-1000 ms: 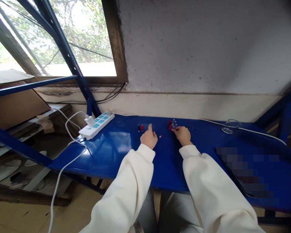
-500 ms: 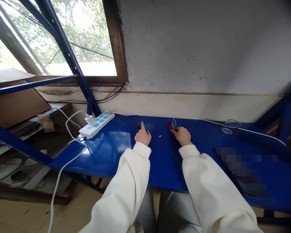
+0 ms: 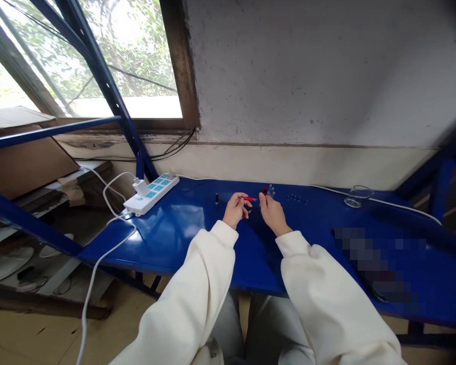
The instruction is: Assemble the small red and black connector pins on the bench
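My left hand [image 3: 234, 210] pinches a slim red pen-like piece [image 3: 250, 199], its narrow end pointing right toward my other hand. My right hand [image 3: 272, 212] is close by with thumb and fingers pressed together; whatever it grips, if anything, is hidden. Just beyond its fingertips lie a red item [image 3: 265, 190], partly covered, and several clear small tubes [image 3: 271, 190]. To the left of my left hand, a short black cylinder [image 3: 217, 198] rests on the blue tabletop [image 3: 167, 248]. A small pale scrap shows partly beneath my left fingers.
Several tiny clear pieces [image 3: 294, 197] lie right of the tubes. Farther right are a clear round dish [image 3: 352, 202] and a dark blurred-out flat object [image 3: 376, 263]. A white power strip [image 3: 152, 195] with a trailing cable [image 3: 95, 274] occupies the left end.
My left hand has gone from pointing near the black cylinder to holding the red pen-like piece, farther right. My right hand has shifted left, away from the tiny pieces.
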Tool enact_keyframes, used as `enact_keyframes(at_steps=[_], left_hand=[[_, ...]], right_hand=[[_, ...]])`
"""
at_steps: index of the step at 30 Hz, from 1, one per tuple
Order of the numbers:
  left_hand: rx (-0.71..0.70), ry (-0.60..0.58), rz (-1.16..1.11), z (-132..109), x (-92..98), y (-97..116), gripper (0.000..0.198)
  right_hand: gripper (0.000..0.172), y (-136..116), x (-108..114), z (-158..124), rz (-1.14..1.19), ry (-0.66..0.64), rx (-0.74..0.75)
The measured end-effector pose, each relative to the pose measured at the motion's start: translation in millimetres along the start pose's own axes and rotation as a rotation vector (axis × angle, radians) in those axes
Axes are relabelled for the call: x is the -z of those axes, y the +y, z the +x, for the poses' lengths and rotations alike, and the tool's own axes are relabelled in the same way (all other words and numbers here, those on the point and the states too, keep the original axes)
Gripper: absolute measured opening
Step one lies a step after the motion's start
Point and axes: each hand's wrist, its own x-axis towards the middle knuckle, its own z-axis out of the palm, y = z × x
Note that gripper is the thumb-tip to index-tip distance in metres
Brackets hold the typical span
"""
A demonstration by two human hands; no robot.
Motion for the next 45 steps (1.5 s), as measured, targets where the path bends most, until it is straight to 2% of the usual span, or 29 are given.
enact_keyframes(at_steps=[4, 7, 12, 15, 17, 20, 23, 26, 30, 33, 39, 45], left_hand=[[-0.002, -0.123, -0.122, -4.3, -5.6, 3.5, 0.019], [-0.021, -0.135, -0.143, -5.1, -5.4, 3.6, 0.021], [-0.027, -0.132, -0.189, -6.2, -5.9, 3.9, 0.025], [-0.012, -0.082, -0.211, -5.2, -3.9, 5.0, 0.029], [-0.017, -0.009, -0.232, -3.4, -0.7, 5.8, 0.030], [-0.035, 0.100, -0.255, -1.1, 4.1, 7.3, 0.029], [-0.023, 0.120, -0.223, -1.7, 4.4, 8.6, 0.027], [0.009, 0.047, -0.164, -4.4, 0.1, 8.5, 0.027], [0.038, -0.026, -0.132, -7.1, -4.9, 7.0, 0.027], [0.024, -0.015, -0.148, -7.6, -4.8, 6.0, 0.029], [-0.016, 0.035, -0.183, -6.4, -1.8, 3.7, 0.028], [-0.010, 0.037, -0.192, -4.8, -1.5, 2.3, 0.022]], right_hand=[[0.049, 0.9, -7.0, -1.1, 0.197, -0.009, 0.096], [0.047, 1.3, -8.0, -1.5, 0.273, 0.027, 0.145], [0.043, 1.6, -8.1, -2.9, 0.226, 0.121, 0.208], [0.042, 2.3, -6.7, -3.7, 0.217, 0.155, 0.222], [0.042, 2.7, -4.6, -4.1, 0.252, 0.183, 0.205], [0.044, 3.4, -1.9, -3.7, 0.368, 0.230, 0.143], [0.045, 4.1, -2.6, -1.6, 0.531, 0.241, 0.090], [0.043, 3.6, -6.7, 0.8, 0.657, 0.174, 0.076], [0.040, 2.3, -13.9, 1.2, 0.698, -0.013, 0.082], [0.038, 3.6, -18.4, 0.8, 0.685, -0.139, 0.119], [0.032, 6.3, -18.9, 1.1, 0.604, -0.189, 0.238], [0.031, 4.8, -17.9, -0.3, 0.677, -0.345, 0.251]])
